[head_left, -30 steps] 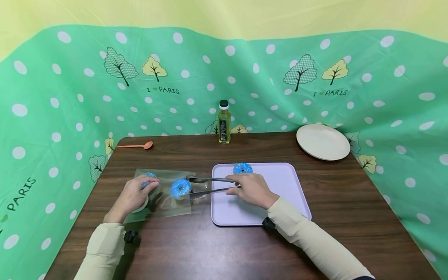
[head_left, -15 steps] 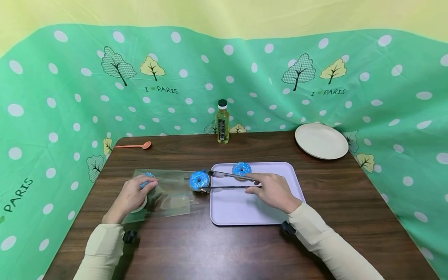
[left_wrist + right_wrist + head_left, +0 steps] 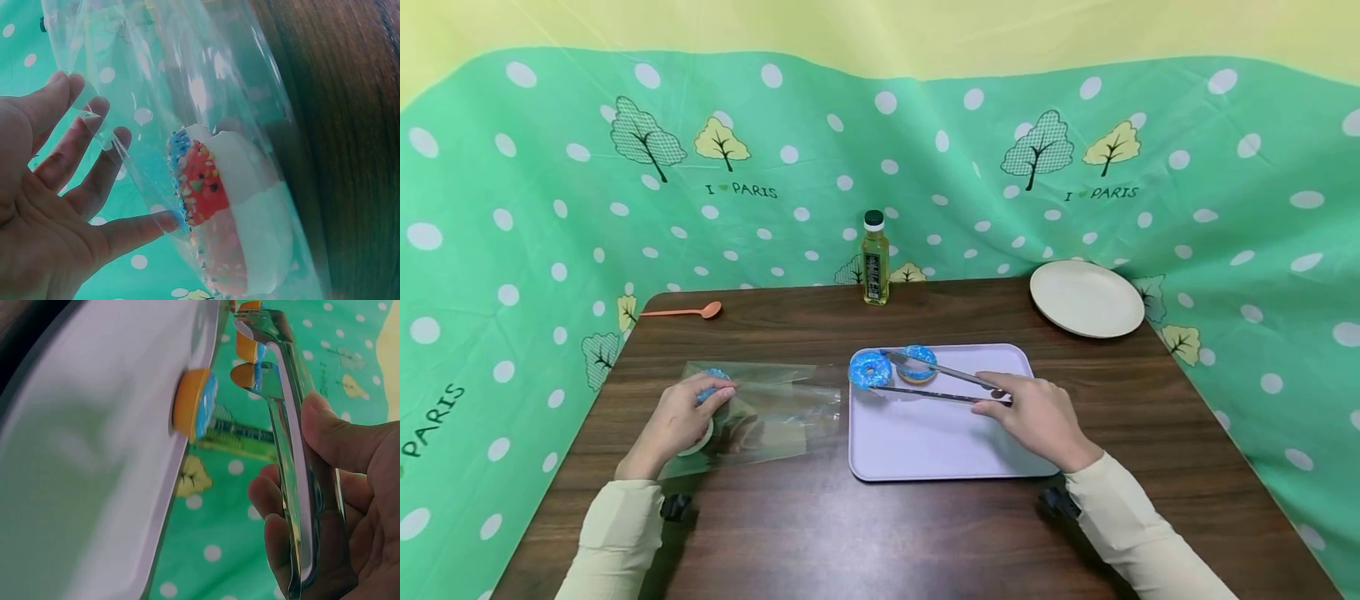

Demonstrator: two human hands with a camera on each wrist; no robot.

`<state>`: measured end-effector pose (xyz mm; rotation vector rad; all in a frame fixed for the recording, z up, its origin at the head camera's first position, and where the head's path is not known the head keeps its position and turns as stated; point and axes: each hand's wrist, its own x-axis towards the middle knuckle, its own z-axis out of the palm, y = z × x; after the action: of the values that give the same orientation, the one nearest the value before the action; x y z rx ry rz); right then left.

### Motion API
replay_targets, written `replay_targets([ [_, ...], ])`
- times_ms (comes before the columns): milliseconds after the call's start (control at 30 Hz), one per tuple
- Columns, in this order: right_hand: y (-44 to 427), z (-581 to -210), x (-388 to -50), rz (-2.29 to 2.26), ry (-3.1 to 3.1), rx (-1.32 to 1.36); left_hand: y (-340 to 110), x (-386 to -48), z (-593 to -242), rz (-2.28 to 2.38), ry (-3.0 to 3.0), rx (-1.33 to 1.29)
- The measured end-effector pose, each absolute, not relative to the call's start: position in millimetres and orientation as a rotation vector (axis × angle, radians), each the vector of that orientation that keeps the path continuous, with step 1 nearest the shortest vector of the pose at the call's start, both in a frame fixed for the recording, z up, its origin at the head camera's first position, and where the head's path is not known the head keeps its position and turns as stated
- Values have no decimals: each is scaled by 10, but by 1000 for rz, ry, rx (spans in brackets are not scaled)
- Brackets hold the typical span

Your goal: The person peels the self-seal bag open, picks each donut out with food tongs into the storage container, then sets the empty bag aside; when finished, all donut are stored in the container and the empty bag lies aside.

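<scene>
My left hand (image 3: 673, 421) pinches the edge of a clear plastic bag (image 3: 782, 417) lying at left. Inside it, the left wrist view shows sprinkled doughnuts, one with red icing (image 3: 203, 181) and a pale side; a blue edge shows behind. My right hand (image 3: 1045, 417) grips metal tongs (image 3: 943, 369), whose tips hold a blue-iced doughnut (image 3: 861, 377) over the left rim of the lilac tray (image 3: 917, 442). Another blue-iced doughnut (image 3: 925, 353) sits near the tray's back edge, partly behind the tongs; in the right wrist view its side is orange-brown.
An oil bottle (image 3: 876, 271) stands at the table's back edge. A cream plate (image 3: 1086, 298) lies at back right, and an orange spoon (image 3: 709, 310) at back left. Patterned green cloth (image 3: 805, 167) hangs behind the wooden table (image 3: 850, 542).
My right hand has drawn the tongs and blue-iced doughnut rightward, from over the bag to above the tray's left side. My left hand has stayed on the bag.
</scene>
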<state>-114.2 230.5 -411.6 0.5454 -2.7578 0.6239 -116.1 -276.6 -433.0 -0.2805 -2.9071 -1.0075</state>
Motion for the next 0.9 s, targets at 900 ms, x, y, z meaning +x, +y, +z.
replay_targets([
  [900,3123,-4039,-836,544,-2854,153,-2778,-1185,-4342,-1014,-2901,-293],
])
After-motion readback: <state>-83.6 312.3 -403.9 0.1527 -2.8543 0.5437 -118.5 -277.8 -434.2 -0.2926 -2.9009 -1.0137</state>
